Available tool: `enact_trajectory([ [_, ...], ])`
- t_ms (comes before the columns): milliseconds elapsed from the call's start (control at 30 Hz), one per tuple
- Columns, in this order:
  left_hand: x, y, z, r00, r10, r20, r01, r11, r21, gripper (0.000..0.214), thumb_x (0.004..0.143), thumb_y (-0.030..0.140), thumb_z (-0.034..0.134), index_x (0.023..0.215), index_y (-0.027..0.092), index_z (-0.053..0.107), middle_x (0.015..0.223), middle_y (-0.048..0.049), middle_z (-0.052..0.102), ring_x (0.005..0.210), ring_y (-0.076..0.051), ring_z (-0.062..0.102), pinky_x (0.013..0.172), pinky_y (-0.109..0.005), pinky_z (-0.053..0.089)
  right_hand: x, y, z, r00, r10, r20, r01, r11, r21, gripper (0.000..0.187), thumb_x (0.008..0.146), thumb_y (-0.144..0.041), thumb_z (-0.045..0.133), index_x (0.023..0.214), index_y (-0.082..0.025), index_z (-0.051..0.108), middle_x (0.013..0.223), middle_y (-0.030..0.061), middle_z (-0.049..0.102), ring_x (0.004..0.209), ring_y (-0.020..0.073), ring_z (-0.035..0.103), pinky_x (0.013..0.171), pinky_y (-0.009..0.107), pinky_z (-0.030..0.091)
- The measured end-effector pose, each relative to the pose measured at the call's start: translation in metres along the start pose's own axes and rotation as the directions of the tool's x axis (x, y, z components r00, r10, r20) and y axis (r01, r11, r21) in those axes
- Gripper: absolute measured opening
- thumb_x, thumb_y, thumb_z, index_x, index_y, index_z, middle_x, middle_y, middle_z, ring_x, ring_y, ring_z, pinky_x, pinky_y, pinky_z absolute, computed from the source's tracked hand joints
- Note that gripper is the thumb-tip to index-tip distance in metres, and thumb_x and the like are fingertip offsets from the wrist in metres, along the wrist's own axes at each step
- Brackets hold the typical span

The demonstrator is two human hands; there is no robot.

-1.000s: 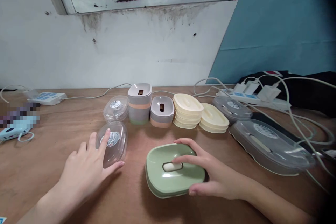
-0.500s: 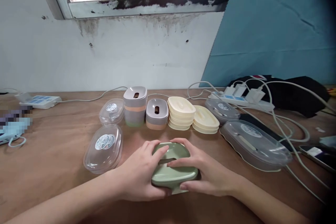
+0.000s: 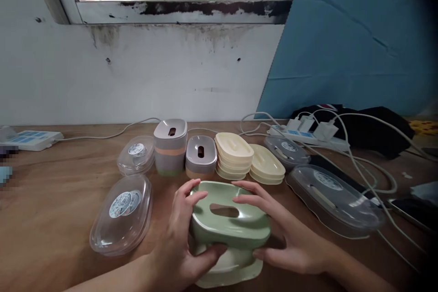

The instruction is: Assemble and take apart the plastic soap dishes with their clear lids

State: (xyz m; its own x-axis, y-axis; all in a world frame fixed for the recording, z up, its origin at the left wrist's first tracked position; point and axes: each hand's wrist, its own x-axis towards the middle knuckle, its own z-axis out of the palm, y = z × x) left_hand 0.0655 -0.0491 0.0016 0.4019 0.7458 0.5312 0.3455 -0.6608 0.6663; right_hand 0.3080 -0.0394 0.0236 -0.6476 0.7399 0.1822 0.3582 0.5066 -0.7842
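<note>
Both of my hands grip a glossy green oval cover (image 3: 232,226) with a slot in its top, low in the middle of the view. My left hand (image 3: 181,237) clasps its left end, fingers over the upper rim and thumb at the near side. Around the right end, my right hand (image 3: 287,235) holds it the same way. The cover is tilted and raised over a pale, wide-rimmed piece (image 3: 229,277) below it. Whether the two touch at the back is hidden.
Beyond my hands stand a tall grey stack (image 3: 171,146), a shorter grey stack (image 3: 201,155) and cream lids (image 3: 234,150). Clear plastic boxes (image 3: 123,219) lie left; larger clear-lidded boxes (image 3: 335,200) lie right. White cables and a power strip (image 3: 308,136) sit behind these.
The green cover has come up off the pale piece and looks larger and nearer, with both hands still on it. The camera view has shifted slightly.
</note>
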Motion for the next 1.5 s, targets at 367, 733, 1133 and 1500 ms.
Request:
enact_trajectory([
  [367,0.0,0.002,-0.001,0.995,-0.077,0.065,0.076,0.997,0.003,0.024,0.08,0.012,0.049,0.103,0.02,0.045,0.136,-0.0142,0.032,0.13,-0.03,0.029,0.102,-0.05,0.031,0.003,-0.005,-0.011,1.0,0.017,-0.009,-0.018,0.993,-0.12,0.042,0.073,-0.043,0.067,0.107,-0.022,0.056,0.143,0.0128,0.025,0.131,0.0313,0.03,0.102,0.044,0.035],
  [733,-0.003,-0.008,0.003,0.997,-0.047,-0.062,0.053,0.994,0.098,0.069,0.087,0.023,0.046,0.143,0.025,0.005,0.151,-0.011,-0.005,0.138,-0.032,0.001,0.107,-0.057,0.018,0.026,-0.048,-0.038,0.841,-0.31,-0.443,-0.155,0.646,-0.747,0.027,0.083,-0.043,0.055,0.104,-0.027,0.06,0.107,0.0056,0.062,0.096,0.0253,0.06,0.073,0.036,0.05],
  [1133,-0.003,-0.012,0.007,0.991,0.115,0.068,-0.124,0.981,0.146,0.082,0.077,0.013,0.051,0.145,0.021,0.004,0.15,-0.0155,-0.005,0.136,-0.038,0.01,0.104,-0.058,0.025,0.129,-0.036,0.011,0.9,-0.124,-0.419,-0.368,0.3,-0.88,0.022,0.079,-0.032,0.063,0.095,-0.018,0.064,0.101,0.0134,0.061,0.093,0.029,0.055,0.069,0.036,0.046],
  [1500,0.005,0.0,0.0,0.959,0.137,0.247,-0.185,0.966,0.183,0.068,0.074,0.016,0.053,0.136,0.006,0.028,0.144,-0.0252,0.014,0.135,-0.037,0.015,0.105,-0.054,0.025,0.124,-0.026,0.017,0.963,-0.086,-0.256,-0.21,0.36,-0.909,0.027,0.08,-0.028,0.063,0.105,-0.018,0.059,0.103,0.011,0.06,0.093,0.0254,0.054,0.073,0.033,0.046],
])
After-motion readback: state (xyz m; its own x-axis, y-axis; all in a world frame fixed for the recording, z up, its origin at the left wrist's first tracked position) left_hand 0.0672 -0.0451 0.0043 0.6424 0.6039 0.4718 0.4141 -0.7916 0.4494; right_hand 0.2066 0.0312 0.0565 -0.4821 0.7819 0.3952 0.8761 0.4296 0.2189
